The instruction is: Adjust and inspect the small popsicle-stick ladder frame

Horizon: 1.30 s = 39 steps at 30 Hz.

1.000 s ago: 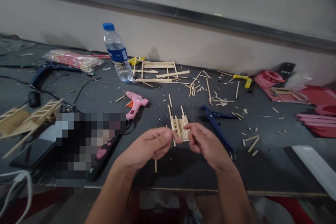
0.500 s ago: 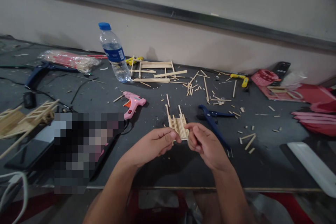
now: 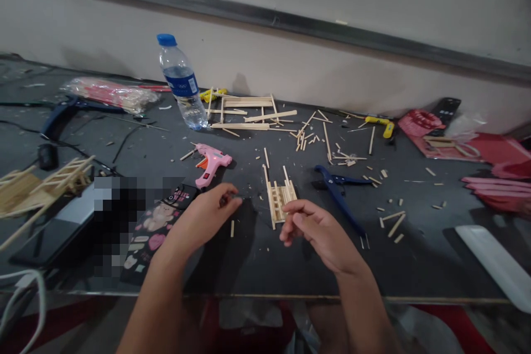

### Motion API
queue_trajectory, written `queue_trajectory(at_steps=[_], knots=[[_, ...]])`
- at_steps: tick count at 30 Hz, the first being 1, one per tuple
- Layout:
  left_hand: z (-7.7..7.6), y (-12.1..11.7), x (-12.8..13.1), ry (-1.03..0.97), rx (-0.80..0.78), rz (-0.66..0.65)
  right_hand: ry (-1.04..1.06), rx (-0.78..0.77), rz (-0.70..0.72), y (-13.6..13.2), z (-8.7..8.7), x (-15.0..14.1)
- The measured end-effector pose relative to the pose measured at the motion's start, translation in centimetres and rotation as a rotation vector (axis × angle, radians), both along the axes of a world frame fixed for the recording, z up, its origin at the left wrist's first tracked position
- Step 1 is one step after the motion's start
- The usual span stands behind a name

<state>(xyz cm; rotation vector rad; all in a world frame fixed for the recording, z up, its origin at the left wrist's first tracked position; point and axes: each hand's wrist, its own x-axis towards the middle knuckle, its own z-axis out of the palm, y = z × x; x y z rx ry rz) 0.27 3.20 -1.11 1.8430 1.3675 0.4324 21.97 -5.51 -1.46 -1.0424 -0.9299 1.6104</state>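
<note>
A small stick frame (image 3: 279,199), made of thin wooden sticks with rungs and several upright pieces, lies on the dark table in front of me. My right hand (image 3: 315,229) is at its lower right edge, fingers loosely bent and apart, and I make out nothing in them. My left hand (image 3: 215,204) hovers to the left with thumb and fingers parted and nothing visible between them. Just beyond it lies a pink hot glue gun (image 3: 211,165), apart from the fingers. A short stick (image 3: 232,228) rests on the table between the hands.
A blue cutter tool (image 3: 340,199) lies right of the frame. A water bottle (image 3: 181,86) stands at the back, beside a larger stick frame (image 3: 249,102). Loose stick pieces are scattered right. A patterned dark pouch (image 3: 153,232) lies under my left forearm, a white case (image 3: 492,265) far right.
My left hand has left the small stick frame and moved left toward the glue gun, its fingers parting. My right hand stays by the frame, lowered slightly. The short stick has come into view.
</note>
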Motion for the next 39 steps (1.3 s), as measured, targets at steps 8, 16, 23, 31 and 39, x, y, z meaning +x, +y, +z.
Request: queue_trajectory(at_steps=[8, 16, 23, 31, 39], knots=[[-2.0, -1.2, -2.1, 0.253, -0.066, -0.188, -0.016, 0.010, 0.058, 0.1, 0.1, -0.2], [-0.8, -1.4, -1.5, 0.298, -0.051, -0.178, -0.051, -0.033, 0.094, 0.3, 0.1, -0.9], [-1.5, -1.0, -1.1, 0.360, 0.002, -0.129, -0.044, -0.059, 0.141, 0.2, 0.0, -1.0], [0.0, -1.5, 0.1, 0.013, -0.064, -0.101, -0.092, -0.068, 0.211, 0.3, -0.2, -1.5], [0.9, -3.0, 3.9, -0.665, -0.313, 0.097, -0.150, -0.009, 0.024, 0.6, -1.2, -4.2]])
